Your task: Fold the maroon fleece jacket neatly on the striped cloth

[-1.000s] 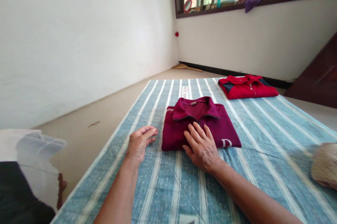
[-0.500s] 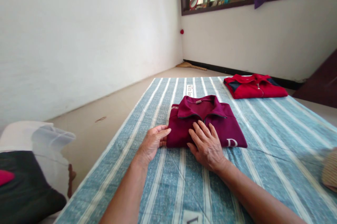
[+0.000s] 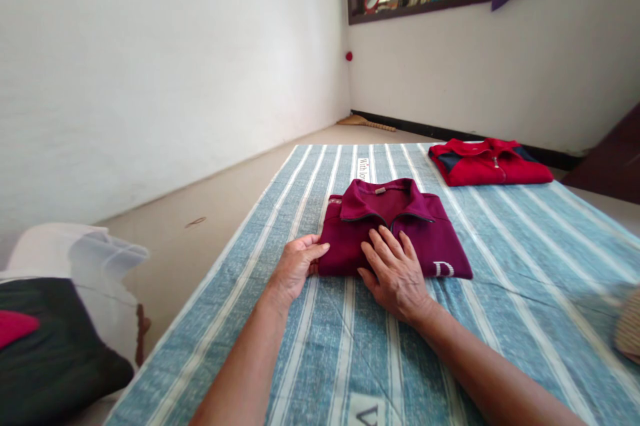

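Observation:
A folded maroon zip-collar jacket (image 3: 345,243) lies in front of me, its collar at the far side and a white letter at its lower right. My left hand (image 3: 296,267) is at its left edge, thumb on top and fingers curled at the side, pinching the cloth. Flat on the front of the jacket, just below the zip, rests my right hand (image 3: 393,273) with its fingers slightly spread. Farther back on the right lies a folded red jacket (image 3: 520,173) with dark blue shoulder panels, apart from both hands.
Blue-and-white striped cloth (image 3: 240,319) covers the surface under the jackets. A white bag (image 3: 103,253) and dark fabric (image 3: 55,346) are at the lower left. A beige ribbed item (image 3: 630,326) shows at the right edge. A brush (image 3: 367,123) lies on the floor by the wall.
The whole view has shifted slightly, so things appear a little to the right and higher. Both hands keep nearly the same places on the maroon jacket.

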Motion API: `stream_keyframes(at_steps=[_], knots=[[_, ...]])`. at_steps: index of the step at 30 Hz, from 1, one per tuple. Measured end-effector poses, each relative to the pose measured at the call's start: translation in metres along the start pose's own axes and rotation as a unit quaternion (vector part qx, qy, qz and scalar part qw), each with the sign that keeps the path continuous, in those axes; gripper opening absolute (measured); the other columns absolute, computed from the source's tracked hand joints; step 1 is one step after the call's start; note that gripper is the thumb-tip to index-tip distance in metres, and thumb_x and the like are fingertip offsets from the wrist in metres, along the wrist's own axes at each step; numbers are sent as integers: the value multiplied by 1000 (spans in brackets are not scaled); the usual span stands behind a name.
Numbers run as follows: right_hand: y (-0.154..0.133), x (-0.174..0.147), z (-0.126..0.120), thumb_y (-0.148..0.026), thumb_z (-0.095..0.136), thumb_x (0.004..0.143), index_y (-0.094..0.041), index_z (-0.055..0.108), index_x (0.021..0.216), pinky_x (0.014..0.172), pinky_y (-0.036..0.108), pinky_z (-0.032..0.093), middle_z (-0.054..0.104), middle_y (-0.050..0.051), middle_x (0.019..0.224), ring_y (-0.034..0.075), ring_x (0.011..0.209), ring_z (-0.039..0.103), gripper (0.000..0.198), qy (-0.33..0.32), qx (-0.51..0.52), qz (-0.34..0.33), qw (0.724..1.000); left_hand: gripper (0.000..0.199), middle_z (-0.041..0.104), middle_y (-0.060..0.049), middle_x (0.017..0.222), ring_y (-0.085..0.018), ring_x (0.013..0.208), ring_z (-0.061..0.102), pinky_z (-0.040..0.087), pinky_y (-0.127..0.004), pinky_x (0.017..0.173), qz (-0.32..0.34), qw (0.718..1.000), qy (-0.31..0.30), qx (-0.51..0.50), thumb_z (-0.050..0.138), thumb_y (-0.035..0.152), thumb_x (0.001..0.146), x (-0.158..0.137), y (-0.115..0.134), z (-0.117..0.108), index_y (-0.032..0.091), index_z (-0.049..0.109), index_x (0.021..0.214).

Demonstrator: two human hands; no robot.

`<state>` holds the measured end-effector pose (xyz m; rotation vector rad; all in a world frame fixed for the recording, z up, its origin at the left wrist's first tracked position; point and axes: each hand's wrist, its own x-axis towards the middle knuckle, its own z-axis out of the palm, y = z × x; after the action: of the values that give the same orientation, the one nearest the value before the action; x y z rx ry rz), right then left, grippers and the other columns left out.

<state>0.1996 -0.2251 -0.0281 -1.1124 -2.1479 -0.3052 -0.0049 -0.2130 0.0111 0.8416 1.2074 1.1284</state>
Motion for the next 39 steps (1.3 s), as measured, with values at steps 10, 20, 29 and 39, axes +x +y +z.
stream_keyframes(at_steps=[10, 20, 29, 39], knots=[[-1, 1, -2, -33, 55, 89, -17, 58, 120, 109, 52, 22, 52, 12, 134, 29, 132, 36, 35, -2, -1, -1, 1000, 35, 71, -6, 79, -16, 63, 65, 54, -28, 60, 4, 999, -8, -41, 79, 22, 61, 3, -1, -4, 11, 65, 91], [-1, 2, -2, -32, 53, 90, -17, 57, 121, 109, 53, 21, 52, 12, 135, 29, 132, 34, 35, -7, 6, -1, 1000, 27, 70, -3, 70, -16, 57, 64, 52, -26, 53, -10, 1000, 12, -12, 75, 21, 64, 0, 4, -2, 14, 62, 87], [0, 3, -1, -34, 55, 89, -16, 57, 121, 109, 54, 21, 51, 12, 135, 30, 133, 34, 36, -9, 4, -4, 1000, 25, 70, -4, 69, -14, 53, 63, 52, -25, 54, -7, 999, 21, -31, 74, 18, 64, 2, 3, 1, 13, 61, 84], [0, 4, 0, -34, 54, 89, -17, 56, 122, 109, 53, 22, 51, 12, 135, 29, 133, 34, 37, -5, -2, -2, 1000, 32, 70, -4, 71, -16, 58, 65, 52, -27, 56, 2, 999, 12, -48, 76, 15, 61, 5, 3, -1, 12, 62, 89]])
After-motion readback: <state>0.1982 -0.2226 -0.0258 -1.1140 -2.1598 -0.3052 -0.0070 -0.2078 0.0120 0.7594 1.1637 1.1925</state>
